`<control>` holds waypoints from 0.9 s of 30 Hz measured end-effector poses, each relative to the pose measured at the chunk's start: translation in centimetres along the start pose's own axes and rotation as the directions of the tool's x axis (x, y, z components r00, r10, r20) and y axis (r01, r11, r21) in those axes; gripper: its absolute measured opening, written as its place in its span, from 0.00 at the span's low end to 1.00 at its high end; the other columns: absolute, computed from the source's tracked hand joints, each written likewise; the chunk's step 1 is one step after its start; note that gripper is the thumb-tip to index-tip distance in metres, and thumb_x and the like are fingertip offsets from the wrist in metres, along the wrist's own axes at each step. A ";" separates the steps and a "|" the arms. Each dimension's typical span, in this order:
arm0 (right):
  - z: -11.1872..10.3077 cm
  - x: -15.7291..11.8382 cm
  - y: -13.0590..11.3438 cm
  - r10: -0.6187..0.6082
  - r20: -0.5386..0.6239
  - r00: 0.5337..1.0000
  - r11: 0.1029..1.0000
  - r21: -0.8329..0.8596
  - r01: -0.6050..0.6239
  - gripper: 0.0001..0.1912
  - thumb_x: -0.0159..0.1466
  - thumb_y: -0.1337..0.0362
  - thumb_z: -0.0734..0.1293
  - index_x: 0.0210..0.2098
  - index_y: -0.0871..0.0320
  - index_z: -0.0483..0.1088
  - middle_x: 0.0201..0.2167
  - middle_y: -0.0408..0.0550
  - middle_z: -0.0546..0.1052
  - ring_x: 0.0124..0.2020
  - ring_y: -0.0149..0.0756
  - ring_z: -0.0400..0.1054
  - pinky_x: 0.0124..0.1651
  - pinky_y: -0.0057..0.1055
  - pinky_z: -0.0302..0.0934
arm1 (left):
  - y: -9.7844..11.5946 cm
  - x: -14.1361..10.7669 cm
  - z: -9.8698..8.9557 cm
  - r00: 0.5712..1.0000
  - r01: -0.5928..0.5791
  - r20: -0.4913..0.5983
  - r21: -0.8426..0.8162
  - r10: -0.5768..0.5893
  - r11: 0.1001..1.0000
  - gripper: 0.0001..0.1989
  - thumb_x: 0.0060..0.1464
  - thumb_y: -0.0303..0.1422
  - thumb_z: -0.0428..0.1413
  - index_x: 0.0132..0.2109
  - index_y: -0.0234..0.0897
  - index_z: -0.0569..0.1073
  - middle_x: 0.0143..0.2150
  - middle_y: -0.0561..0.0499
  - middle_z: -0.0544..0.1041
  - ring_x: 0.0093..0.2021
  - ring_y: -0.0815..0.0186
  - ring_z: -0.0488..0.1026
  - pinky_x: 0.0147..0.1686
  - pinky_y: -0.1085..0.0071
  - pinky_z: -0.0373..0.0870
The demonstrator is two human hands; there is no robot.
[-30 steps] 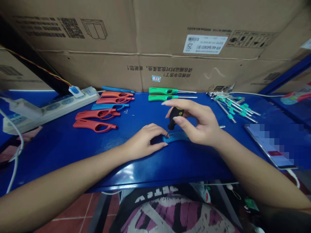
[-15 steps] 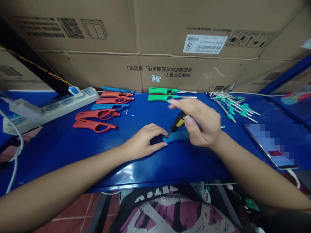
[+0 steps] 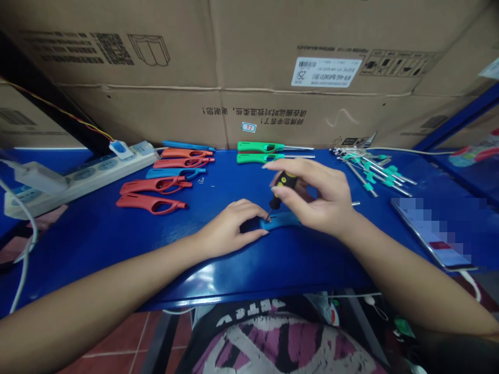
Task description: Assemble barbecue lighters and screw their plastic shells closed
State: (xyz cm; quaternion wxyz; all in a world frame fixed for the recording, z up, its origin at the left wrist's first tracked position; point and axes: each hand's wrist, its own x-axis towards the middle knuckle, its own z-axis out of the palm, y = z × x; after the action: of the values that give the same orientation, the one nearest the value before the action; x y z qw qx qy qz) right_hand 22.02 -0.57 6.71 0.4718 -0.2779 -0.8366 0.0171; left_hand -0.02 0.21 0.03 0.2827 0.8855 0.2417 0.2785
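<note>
A blue gas lighter (image 3: 283,220) lies flat on the blue table, its metal tip poking out beyond my right wrist. My left hand (image 3: 238,227) grips the lighter's left end between thumb and fingers. In my right hand (image 3: 322,195) is a short black and yellow screwdriver (image 3: 284,186), tilted, its shaft reaching down to the lighter's left end beside my left fingertips. My right hand hides part of the lighter. Two green lighters (image 3: 260,158) with metal rods lie farther back.
Red, orange and blue lighter shells (image 3: 153,203) lie at left, with small screws (image 3: 201,181) beside them. A power strip (image 3: 83,176) stands behind them. Metal rods with green parts (image 3: 384,174) are piled back right. A phone (image 3: 432,234) on a cable lies at right; cardboard (image 3: 156,114) backs the table.
My right hand has shifted its hold on the screwdriver, whose handle now stands more upright and shows more. My left hand and the blue lighter stay in place.
</note>
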 end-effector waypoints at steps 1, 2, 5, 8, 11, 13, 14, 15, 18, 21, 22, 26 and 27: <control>0.0 -0.1 0.1 -0.057 -0.041 0.998 0.998 -0.034 0.056 0.15 0.68 0.58 0.69 0.52 0.56 0.74 0.36 0.46 0.81 0.27 0.31 0.72 0.34 0.29 0.69 | 0.0 0.0 0.0 1.000 -0.002 -0.002 -0.001 0.002 1.000 0.11 0.62 0.34 0.60 0.50 0.39 0.74 0.49 0.48 0.80 0.51 0.61 0.75 0.56 0.60 0.68; 0.0 -0.1 0.2 -0.094 -0.064 0.994 0.995 -0.050 0.090 0.15 0.67 0.57 0.70 0.51 0.56 0.75 0.35 0.46 0.81 0.28 0.32 0.72 0.35 0.29 0.69 | 0.0 0.0 0.0 1.000 -0.004 -0.005 -0.002 0.004 1.000 0.10 0.62 0.34 0.60 0.50 0.39 0.74 0.49 0.48 0.80 0.51 0.61 0.75 0.56 0.60 0.68; 0.1 -0.1 0.2 0.007 0.026 1.000 0.995 0.102 -0.009 0.19 0.75 0.56 0.58 0.60 0.56 0.69 0.44 0.50 0.81 0.30 0.31 0.73 0.36 0.31 0.70 | 0.1 0.0 0.0 1.000 0.003 0.001 0.001 -0.003 1.000 0.11 0.63 0.35 0.60 0.51 0.39 0.74 0.49 0.48 0.80 0.51 0.60 0.74 0.55 0.60 0.69; 0.0 0.1 0.1 0.123 0.153 0.980 0.959 0.236 -0.157 0.20 0.76 0.59 0.55 0.63 0.55 0.65 0.46 0.49 0.80 0.26 0.28 0.71 0.30 0.28 0.69 | 0.0 0.0 0.0 1.000 0.012 0.009 0.009 -0.012 1.000 0.11 0.63 0.35 0.60 0.51 0.40 0.75 0.49 0.48 0.80 0.51 0.60 0.74 0.55 0.60 0.69; -0.2 0.2 0.3 0.002 0.019 1.000 0.995 0.100 -0.003 0.15 0.69 0.56 0.68 0.52 0.56 0.74 0.37 0.47 0.81 0.28 0.31 0.72 0.33 0.29 0.70 | -0.1 -0.1 0.1 1.000 0.000 0.007 0.002 0.000 1.000 0.11 0.63 0.35 0.60 0.51 0.39 0.74 0.49 0.48 0.80 0.52 0.60 0.75 0.56 0.60 0.68; -0.3 0.3 0.4 -0.087 -0.044 0.995 0.996 0.003 0.087 0.14 0.67 0.57 0.70 0.49 0.57 0.76 0.37 0.48 0.81 0.33 0.35 0.74 0.38 0.32 0.71 | -0.2 -0.1 0.1 1.000 -0.005 0.008 0.000 0.005 1.000 0.11 0.63 0.35 0.60 0.51 0.39 0.74 0.50 0.48 0.80 0.52 0.61 0.74 0.57 0.60 0.67; -0.4 0.3 0.4 -0.078 -0.023 0.997 0.997 0.012 0.078 0.15 0.70 0.57 0.67 0.52 0.57 0.75 0.39 0.49 0.81 0.35 0.36 0.75 0.39 0.33 0.71 | -0.2 0.0 0.1 1.000 -0.003 0.009 0.002 0.003 1.000 0.11 0.63 0.35 0.60 0.51 0.39 0.74 0.50 0.48 0.80 0.52 0.61 0.74 0.57 0.61 0.67; -0.4 0.3 0.4 -0.036 0.019 0.999 0.998 0.054 0.035 0.17 0.72 0.58 0.62 0.57 0.56 0.72 0.41 0.50 0.81 0.35 0.35 0.75 0.39 0.33 0.72 | -0.1 0.0 0.1 1.000 -0.002 0.009 0.006 0.002 1.000 0.11 0.63 0.35 0.60 0.51 0.39 0.74 0.50 0.48 0.80 0.52 0.61 0.74 0.56 0.62 0.68; -0.4 0.4 0.3 0.099 0.156 0.983 0.972 0.194 -0.129 0.20 0.75 0.61 0.56 0.64 0.55 0.65 0.45 0.50 0.80 0.33 0.32 0.75 0.34 0.29 0.71 | -0.1 0.0 0.0 1.000 0.000 0.009 0.014 0.000 1.000 0.11 0.63 0.35 0.60 0.51 0.39 0.74 0.49 0.48 0.79 0.52 0.61 0.74 0.55 0.63 0.68; -0.3 0.3 0.6 0.011 0.026 1.000 0.995 0.103 -0.013 0.16 0.69 0.58 0.68 0.54 0.56 0.74 0.40 0.48 0.81 0.34 0.34 0.75 0.36 0.30 0.71 | -0.1 0.0 0.0 1.000 -0.002 0.010 0.012 0.002 1.000 0.11 0.63 0.34 0.60 0.51 0.39 0.74 0.49 0.48 0.79 0.52 0.61 0.74 0.56 0.62 0.68; -0.3 0.3 0.7 -0.039 -0.017 0.999 0.998 0.052 0.040 0.16 0.67 0.58 0.70 0.52 0.56 0.75 0.40 0.49 0.81 0.36 0.36 0.76 0.39 0.31 0.72 | -0.1 0.0 0.0 1.000 -0.004 0.010 0.012 0.004 1.000 0.11 0.63 0.34 0.60 0.51 0.39 0.74 0.49 0.48 0.79 0.52 0.61 0.74 0.56 0.61 0.68; -0.2 0.3 0.8 0.030 0.107 0.994 0.993 0.109 -0.041 0.21 0.74 0.61 0.60 0.64 0.53 0.64 0.51 0.51 0.78 0.41 0.36 0.75 0.42 0.33 0.72 | -0.1 0.0 0.0 1.000 -0.002 0.011 0.013 0.002 1.000 0.11 0.63 0.35 0.60 0.51 0.39 0.74 0.49 0.48 0.79 0.51 0.61 0.74 0.55 0.62 0.68; -0.2 0.3 0.8 0.074 0.154 0.985 0.984 0.147 -0.097 0.22 0.75 0.61 0.58 0.66 0.52 0.62 0.53 0.51 0.77 0.40 0.35 0.75 0.39 0.32 0.72 | 0.0 0.0 0.0 1.000 0.000 0.010 0.015 0.000 1.000 0.11 0.63 0.35 0.60 0.51 0.39 0.74 0.49 0.48 0.79 0.51 0.61 0.74 0.55 0.61 0.69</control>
State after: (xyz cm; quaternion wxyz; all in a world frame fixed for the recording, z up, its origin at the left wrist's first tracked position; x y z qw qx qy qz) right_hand 22.38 0.18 6.80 0.4275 -0.2744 -0.8526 0.1227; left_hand -0.03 0.24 -0.01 0.2774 0.8888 0.2425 0.2724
